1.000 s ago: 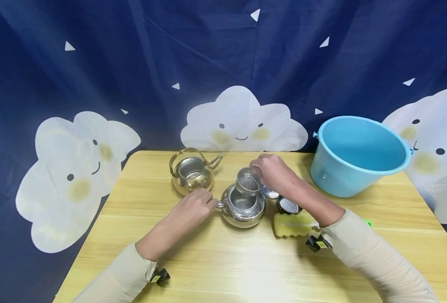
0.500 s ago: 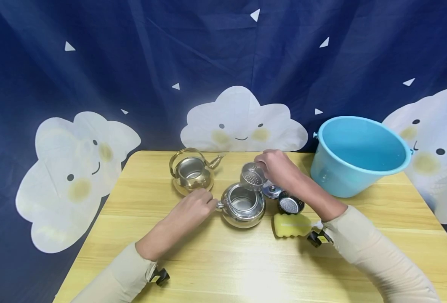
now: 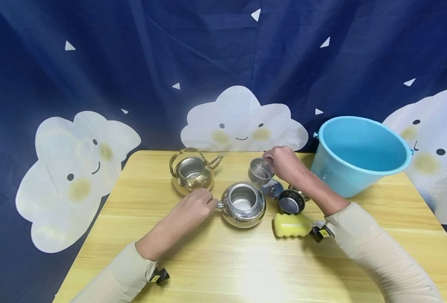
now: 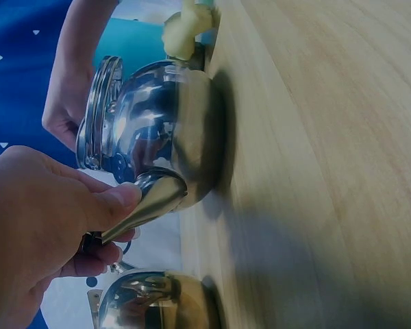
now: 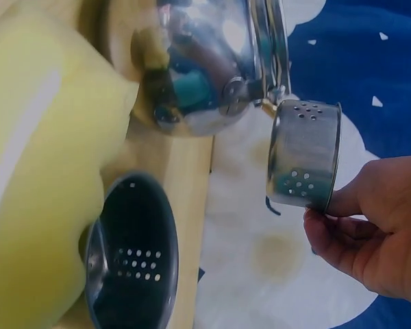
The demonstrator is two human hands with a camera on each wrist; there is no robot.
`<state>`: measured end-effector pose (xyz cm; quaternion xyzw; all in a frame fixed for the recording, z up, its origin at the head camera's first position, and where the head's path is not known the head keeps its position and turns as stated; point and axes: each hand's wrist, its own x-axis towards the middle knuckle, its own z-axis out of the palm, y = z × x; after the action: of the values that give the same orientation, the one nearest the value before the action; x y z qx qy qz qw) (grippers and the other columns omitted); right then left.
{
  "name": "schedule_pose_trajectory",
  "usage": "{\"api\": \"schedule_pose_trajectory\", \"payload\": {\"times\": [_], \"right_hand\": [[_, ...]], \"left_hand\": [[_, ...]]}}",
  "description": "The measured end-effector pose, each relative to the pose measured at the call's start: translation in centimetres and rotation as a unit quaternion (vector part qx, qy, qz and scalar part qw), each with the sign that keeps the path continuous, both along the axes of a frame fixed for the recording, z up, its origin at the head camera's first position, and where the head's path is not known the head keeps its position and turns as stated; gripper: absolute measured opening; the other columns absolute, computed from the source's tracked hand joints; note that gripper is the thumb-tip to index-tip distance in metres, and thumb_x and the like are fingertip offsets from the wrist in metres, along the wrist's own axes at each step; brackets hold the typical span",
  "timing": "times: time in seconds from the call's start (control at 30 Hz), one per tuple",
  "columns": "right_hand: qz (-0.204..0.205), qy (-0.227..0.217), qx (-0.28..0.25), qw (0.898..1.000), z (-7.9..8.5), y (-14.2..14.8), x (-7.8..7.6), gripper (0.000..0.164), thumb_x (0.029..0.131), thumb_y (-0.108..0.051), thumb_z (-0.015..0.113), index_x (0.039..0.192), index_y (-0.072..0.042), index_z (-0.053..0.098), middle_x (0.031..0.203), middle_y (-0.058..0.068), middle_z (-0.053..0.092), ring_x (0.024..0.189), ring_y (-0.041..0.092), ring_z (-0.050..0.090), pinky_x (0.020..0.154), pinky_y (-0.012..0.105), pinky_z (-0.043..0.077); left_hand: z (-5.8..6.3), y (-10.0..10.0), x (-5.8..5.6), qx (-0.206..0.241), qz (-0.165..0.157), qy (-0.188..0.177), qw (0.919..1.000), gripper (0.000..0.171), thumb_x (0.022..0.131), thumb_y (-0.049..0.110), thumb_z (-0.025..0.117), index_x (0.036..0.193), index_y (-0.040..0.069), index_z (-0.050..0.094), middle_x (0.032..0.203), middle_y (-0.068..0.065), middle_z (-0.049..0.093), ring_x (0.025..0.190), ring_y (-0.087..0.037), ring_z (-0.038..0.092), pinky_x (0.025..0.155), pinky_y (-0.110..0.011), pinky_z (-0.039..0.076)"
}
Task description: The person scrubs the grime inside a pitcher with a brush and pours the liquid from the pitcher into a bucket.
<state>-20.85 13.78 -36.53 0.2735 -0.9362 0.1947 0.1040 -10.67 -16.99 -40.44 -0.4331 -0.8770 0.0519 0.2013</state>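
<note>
In the head view, a silver teapot [image 3: 242,219] stands lidless on the table. My left hand [image 3: 185,216] pinches its spout [image 4: 154,200] between thumb and fingers. Beyond the pot my right hand [image 3: 287,166] holds up a perforated metal tea strainer [image 3: 259,173], thumb and fingertips gripping its rim, as the right wrist view shows. The strainer hangs behind and right of the pot's mouth. Below it lies a round metal lid [image 3: 272,190] with a knob. Beside that sits a second, darker strainer [image 3: 291,203].
A yellow sponge [image 3: 292,226] lies in front of the darker strainer. At the back left stands a gold kettle [image 3: 193,186] with a raised handle, also lidless. A blue bucket [image 3: 341,179] stands at the back right. My right forearm partly hides another small metal piece [image 3: 301,192].
My right hand has carried the strainer away from above the teapot's mouth, toward the back right. The lid and darker strainer show more fully now. The left hand and teapot stay put.
</note>
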Motion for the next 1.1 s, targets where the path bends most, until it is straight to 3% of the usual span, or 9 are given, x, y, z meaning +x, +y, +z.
{"api": "schedule_pose_trajectory", "payload": {"times": [0.4,0.9,1.1], "right_hand": [[-0.022,-0.009,-0.002,1.000,-1.4,1.8,-1.4,0.015,0.094,0.005,0.067,0.093,-0.001,0.081,0.091,0.017,0.080,0.086,0.034,0.076,0.080,0.048,0.062],[-0.046,-0.017,0.007,0.999,-2.7,3.5,-3.2,0.017,0.092,0.005,0.065,0.085,-0.002,0.079,0.087,0.015,0.080,0.086,0.036,0.075,0.079,0.051,0.060],[-0.057,-0.029,0.017,0.998,-3.2,4.0,-3.9,0.022,0.091,0.006,0.062,0.076,-0.003,0.075,0.079,0.010,0.075,0.077,0.030,0.069,0.075,0.048,0.057]], "left_hand": [[0.0,0.0,0.0,-0.003,0.002,0.002,1.0000,0.017,0.083,0.001,0.081,0.098,0.006,0.075,0.089,-0.005,0.072,0.083,-0.015,0.065,0.083,-0.027,0.060],[-0.1,0.0,0.0,-0.003,0.001,0.003,1.0000,0.016,0.084,0.001,0.081,0.098,0.005,0.075,0.090,-0.006,0.072,0.085,-0.016,0.066,0.084,-0.029,0.060],[-0.1,0.1,-0.1,-0.003,0.001,0.003,1.0000,0.017,0.083,0.000,0.081,0.098,0.005,0.075,0.090,-0.006,0.072,0.085,-0.016,0.066,0.084,-0.029,0.060]]}}
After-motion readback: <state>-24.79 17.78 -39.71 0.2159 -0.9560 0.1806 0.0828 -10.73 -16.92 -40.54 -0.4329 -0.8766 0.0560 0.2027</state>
